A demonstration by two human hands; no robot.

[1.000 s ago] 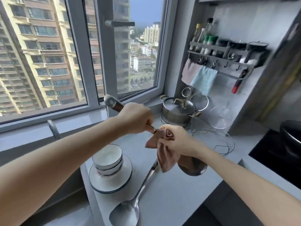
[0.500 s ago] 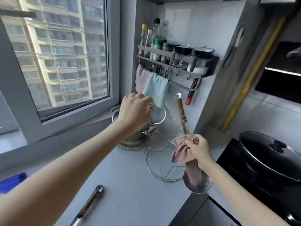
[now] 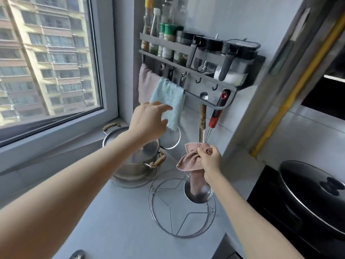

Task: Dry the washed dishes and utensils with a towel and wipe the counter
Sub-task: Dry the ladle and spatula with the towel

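A: Hands well apart here. The left hand is up at the dark grey wall rack, fingers straight, laid against the light blue waffle cloth that hangs over the rack's rail.

B: No grip there, just fingers on fabric. And the right hand?

A: Lower down, curled tight round the pink towel, which is bunched about the shaft of the steel ladle with the wooden handle. The ladle stands upright, bowl down, with a tail of towel hanging into the bowl.

B: Its top end sits right up at the rail, beside the whisk with the red and black handle. Whether it's on a hook, I cannot tell.

A: The bowl hangs at the far edge of the round wire trivet on the grey worktop. Touching or not, hard to say.

B: Left of that is the lidded steel pot with wrapped handles, partly under the left forearm. Far right, a black domed pan lid.

A: Any writing on the bottles and jars along the rack shelf?

B: Labels, green caps, a yellow cap, but all too blurred to read. A pale pink cloth hangs beside the blue one, nearer the window.
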